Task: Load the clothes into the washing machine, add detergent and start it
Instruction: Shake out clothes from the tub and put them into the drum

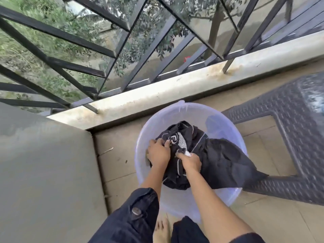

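Observation:
A pale translucent plastic basin stands on the tiled balcony floor below me. Inside it lies a black garment with white print and grey piping; one end hangs over the basin's right rim. My left hand grips the garment near the white print. My right hand pinches the fabric by a small white label. Both hands are inside the basin. No washing machine or detergent is in view.
A dark woven-pattern plastic stool stands right of the basin, touching the hanging cloth. A concrete curb with black metal railing runs behind. A grey wall fills the left. My bare foot is near the basin.

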Available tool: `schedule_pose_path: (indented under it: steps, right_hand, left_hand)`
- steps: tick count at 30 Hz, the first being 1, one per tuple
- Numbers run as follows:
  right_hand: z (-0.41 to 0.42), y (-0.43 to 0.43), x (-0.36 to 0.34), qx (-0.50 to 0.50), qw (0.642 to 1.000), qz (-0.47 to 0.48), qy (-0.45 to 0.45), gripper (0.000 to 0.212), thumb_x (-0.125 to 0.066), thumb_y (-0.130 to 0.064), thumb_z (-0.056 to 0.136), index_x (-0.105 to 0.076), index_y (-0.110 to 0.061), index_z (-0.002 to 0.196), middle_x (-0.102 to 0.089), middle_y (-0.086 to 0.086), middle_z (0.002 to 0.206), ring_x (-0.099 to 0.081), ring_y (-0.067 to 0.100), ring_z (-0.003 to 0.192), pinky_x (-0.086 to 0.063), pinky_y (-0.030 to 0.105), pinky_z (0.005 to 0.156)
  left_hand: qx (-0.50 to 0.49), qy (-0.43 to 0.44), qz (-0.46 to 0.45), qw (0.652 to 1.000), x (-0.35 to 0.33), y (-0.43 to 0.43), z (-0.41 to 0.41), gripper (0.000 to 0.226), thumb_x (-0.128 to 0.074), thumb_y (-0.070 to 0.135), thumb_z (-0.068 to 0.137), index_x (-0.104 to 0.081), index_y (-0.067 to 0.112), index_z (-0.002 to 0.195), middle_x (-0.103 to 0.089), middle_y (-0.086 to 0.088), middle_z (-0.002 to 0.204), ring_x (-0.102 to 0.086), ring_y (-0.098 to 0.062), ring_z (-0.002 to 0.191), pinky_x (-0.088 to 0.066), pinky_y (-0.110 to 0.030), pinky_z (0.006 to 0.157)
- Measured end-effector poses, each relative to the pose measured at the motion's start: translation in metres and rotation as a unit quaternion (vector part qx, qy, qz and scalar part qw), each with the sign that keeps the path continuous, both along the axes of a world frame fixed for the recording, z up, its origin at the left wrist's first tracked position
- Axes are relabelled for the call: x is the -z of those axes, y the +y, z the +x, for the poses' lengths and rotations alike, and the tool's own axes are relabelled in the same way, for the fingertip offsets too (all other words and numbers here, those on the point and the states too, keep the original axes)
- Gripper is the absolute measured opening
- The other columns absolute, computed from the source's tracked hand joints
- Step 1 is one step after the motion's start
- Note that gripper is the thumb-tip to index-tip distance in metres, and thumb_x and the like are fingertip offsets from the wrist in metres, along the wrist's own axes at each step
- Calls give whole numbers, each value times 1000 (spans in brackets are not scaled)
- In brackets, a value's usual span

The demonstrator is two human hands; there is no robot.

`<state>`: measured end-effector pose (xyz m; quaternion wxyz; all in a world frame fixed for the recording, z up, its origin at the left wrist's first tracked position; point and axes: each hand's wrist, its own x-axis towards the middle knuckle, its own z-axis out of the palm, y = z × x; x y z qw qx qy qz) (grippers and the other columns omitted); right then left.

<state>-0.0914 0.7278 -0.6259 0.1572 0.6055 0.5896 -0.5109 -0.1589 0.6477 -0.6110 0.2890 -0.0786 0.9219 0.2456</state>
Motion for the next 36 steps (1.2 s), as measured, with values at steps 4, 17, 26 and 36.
schedule_pose_path:
  steps: [4, 17, 26, 36]
  right_hand:
    - [3, 10, -51, 81, 994, -21, 65, 22, -71, -31, 72, -67, -11, 79, -68, 8, 82, -62, 28, 81, -43, 30, 62]
    - [7, 23, -279, 132, 953, -159, 222, 51, -71, -52, 61, -73, -17, 98, -74, 8, 99, -67, 29, 99, -50, 47, 96]
    - [4, 13, -439, 123, 948, -139, 258, 28, -68, -45, 74, -69, -17, 75, -72, 5, 79, -67, 20, 70, -51, 33, 66]
    - [-17, -41, -584, 127, 932, -127, 315, 59, -72, -50, 44, -69, -10, 88, -71, 9, 92, -67, 29, 83, -54, 39, 76]
  left_hand:
    - [-51, 46, 79, 995, -50, 6, 5, 32, -40, 40, 94, -65, 19, 98, -63, 1, 110, -57, -27, 108, -40, -48, 99]
    - [-225, 66, 232, 944, -285, 27, 25, 29, -35, 30, 101, -51, 12, 86, -52, 5, 76, -47, -12, 74, -29, -22, 68]
    - [-285, 97, 247, 921, -442, 18, 28, 33, -38, 29, 98, -55, 3, 86, -61, -17, 97, -54, -31, 99, -31, -30, 76]
    - [-339, 172, 269, 885, -587, -38, 23, 44, -42, 30, 96, -44, 2, 62, -53, -13, 66, -48, -34, 73, -29, -35, 62]
